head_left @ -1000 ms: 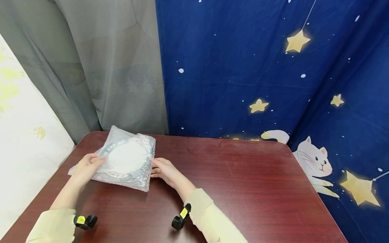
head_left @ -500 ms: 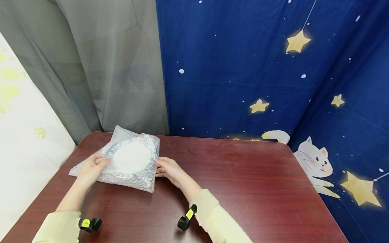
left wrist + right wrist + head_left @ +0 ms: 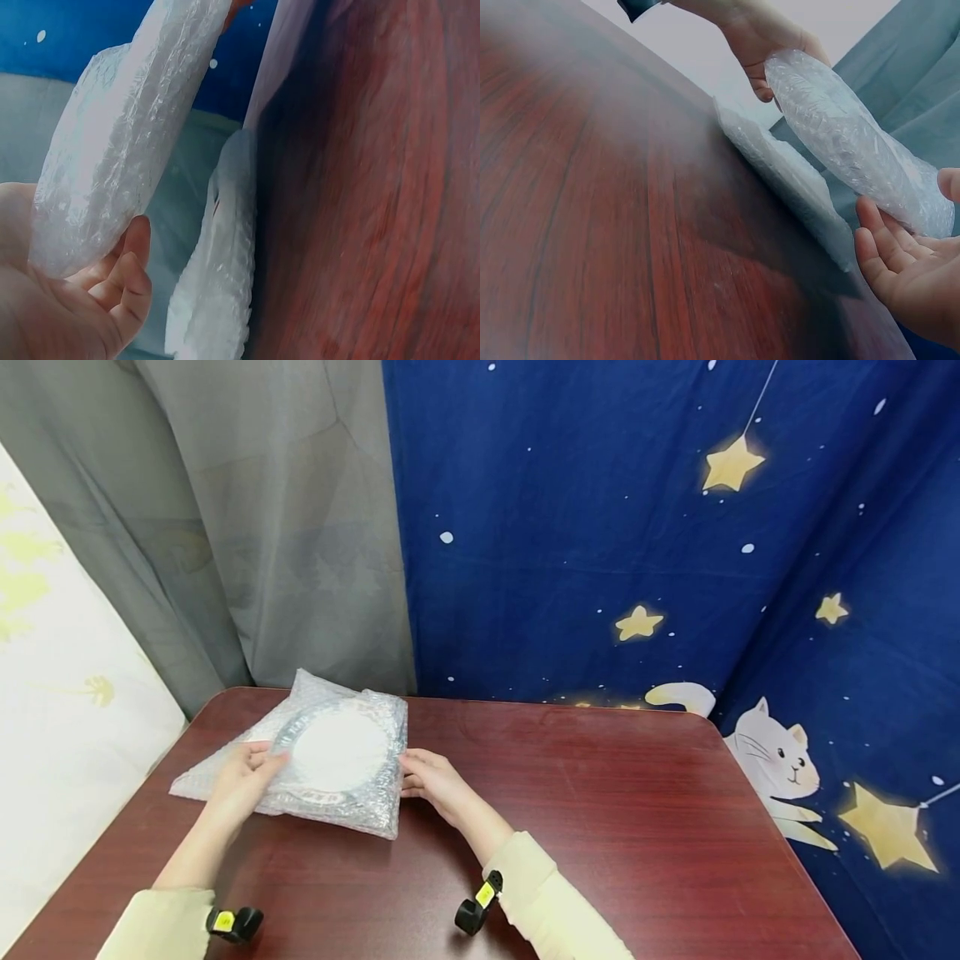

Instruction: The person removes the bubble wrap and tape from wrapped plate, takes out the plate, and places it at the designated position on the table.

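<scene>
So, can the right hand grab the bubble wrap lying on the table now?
Probably not: the right hand is busy holding an edge of the raised package, which also partly covers the lower bubble wrap from above.

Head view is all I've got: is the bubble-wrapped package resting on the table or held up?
Observer: Held up. The right wrist view shows a gap between the package and the table.

Operator: Anything under it?

Observer: Yes. In that same view, a second bubble-wrapped piece lies on the table below it. I can't tell what's inside.

Operator: What's the grip like on the left side, underneath?

Observer: In the left wrist view, the left hand has its fingers bent under the package, on the side facing the table.
</scene>
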### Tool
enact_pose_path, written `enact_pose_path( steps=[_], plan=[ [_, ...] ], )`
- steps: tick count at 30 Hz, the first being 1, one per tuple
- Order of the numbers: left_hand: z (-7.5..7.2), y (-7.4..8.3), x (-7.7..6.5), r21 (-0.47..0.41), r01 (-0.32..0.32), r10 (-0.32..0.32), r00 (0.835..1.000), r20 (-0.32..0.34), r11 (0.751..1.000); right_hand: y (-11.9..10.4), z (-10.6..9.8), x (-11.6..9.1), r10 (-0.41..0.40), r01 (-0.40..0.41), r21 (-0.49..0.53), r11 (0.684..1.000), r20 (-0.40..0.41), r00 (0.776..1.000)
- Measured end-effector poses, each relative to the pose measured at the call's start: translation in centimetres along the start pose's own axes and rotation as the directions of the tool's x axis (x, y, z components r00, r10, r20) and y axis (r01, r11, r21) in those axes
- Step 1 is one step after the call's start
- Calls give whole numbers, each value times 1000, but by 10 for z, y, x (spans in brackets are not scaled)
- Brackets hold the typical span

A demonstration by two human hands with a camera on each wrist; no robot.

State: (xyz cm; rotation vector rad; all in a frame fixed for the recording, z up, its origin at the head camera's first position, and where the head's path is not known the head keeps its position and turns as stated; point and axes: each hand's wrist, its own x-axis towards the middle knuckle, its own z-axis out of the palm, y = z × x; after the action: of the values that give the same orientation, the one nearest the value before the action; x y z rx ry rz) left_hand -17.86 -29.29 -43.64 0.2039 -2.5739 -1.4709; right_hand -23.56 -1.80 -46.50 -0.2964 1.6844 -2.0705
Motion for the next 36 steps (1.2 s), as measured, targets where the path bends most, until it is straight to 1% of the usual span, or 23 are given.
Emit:
enact_pose_path(
  steps=[5,10,21,26,30,36],
  plan=[
    [8,3,-8,-17,21,-21,1000,0,1000,2,-6,-7,-7,7,-5,1000,-10,1000],
    [14,7,-13,-39,45,-45,999,15,998,3,-12,-13,-20,20,-3,1000,-13,1000],
    [31,23,-22,-90,84,-78,995,69,992,1,-26,-24,-39,38,-57,998,-2,999],
    [41,31,-25,-100,88,-79,993,93,991,0,-35,-32,-55,56,-65,996,12,998],
    [48,36,-27,-106,102,-91,990,111,989,-1,-42,-39,-66,66,-65,996,-2,998],
    [62,43,-29,-128,113,-97,987,127,985,-2,-55,-51,-53,51,-71,996,-35,998]
  ],
)
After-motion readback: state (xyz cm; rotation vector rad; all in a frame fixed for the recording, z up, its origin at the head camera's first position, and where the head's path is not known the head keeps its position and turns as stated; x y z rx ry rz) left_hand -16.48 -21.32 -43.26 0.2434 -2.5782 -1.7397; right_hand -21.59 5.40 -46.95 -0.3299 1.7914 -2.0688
